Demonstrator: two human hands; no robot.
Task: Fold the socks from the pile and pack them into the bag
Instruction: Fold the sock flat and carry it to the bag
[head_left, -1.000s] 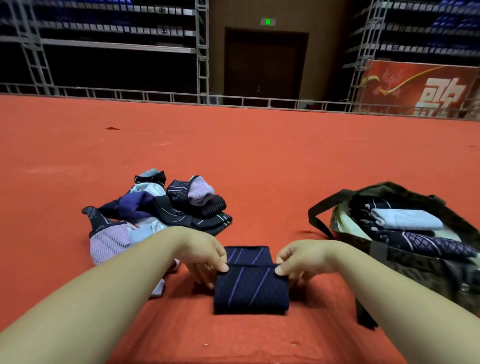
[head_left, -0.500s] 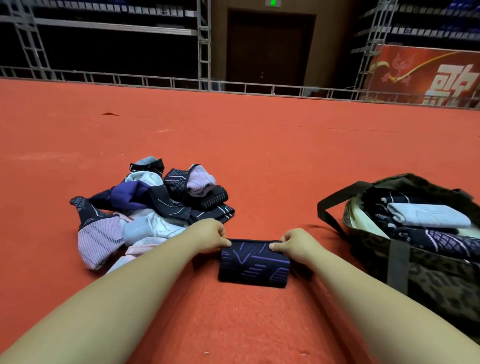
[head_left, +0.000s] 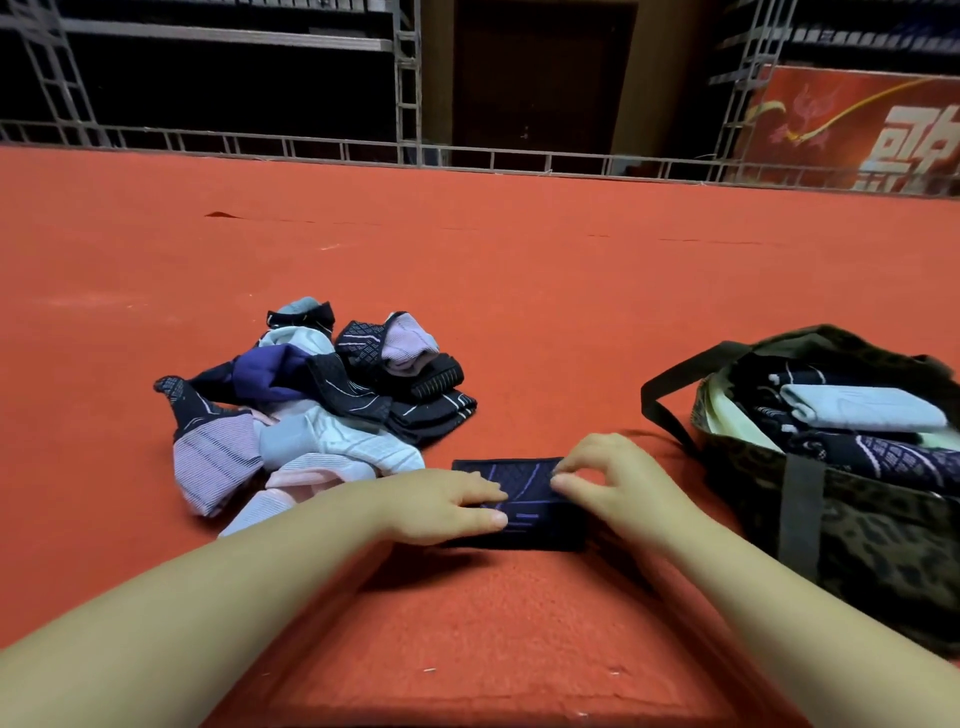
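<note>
At lower centre the left hand (head_left: 447, 506) presses flat and the right hand (head_left: 613, 486) pinches a folded navy sock (head_left: 524, 499); the bag (head_left: 841, 530) at right holds several, the pile (head_left: 311, 410) at centre left remains.

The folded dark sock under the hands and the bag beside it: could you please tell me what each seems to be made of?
Folded dark sock: apparently knitted fabric, matte navy with woven-in purple lines; it lies flat and soft under the left hand and right hand.

Bag: seemingly soft cloth, matte, with a dark leopard-style print and flat webbing straps; its sides slump. The exact fibre cannot be told.
</note>
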